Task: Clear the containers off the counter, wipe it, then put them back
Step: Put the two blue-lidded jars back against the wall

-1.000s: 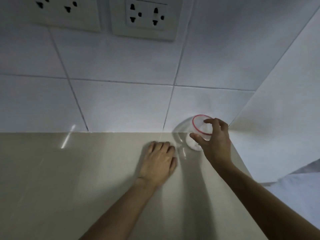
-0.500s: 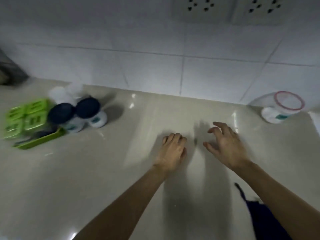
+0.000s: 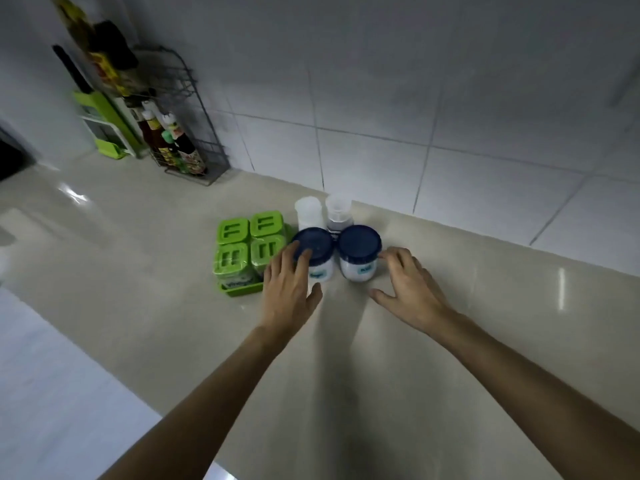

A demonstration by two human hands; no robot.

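Observation:
Two white jars with dark blue lids stand side by side on the beige counter [image 3: 138, 306]: the left jar [image 3: 317, 252] and the right jar [image 3: 358, 252]. Behind them stand two clear plastic containers [image 3: 323, 211]. A green tray [image 3: 242, 289] to their left holds several green-lidded spice boxes [image 3: 251, 244]. My left hand [image 3: 289, 291] is spread, fingers over the left jar's near edge. My right hand [image 3: 410, 289] is spread beside the right jar, fingertips close to it; contact cannot be told.
A wire rack [image 3: 180, 133] with sauce bottles stands at the back left against the tiled wall, beside a green and white holder [image 3: 107, 129]. The counter's front edge runs diagonally at lower left, with white floor [image 3: 45, 393] below.
My right hand let go of the red-rimmed container at the right corner. The view swung left, and both hands moved over to the two blue-lidded jars.

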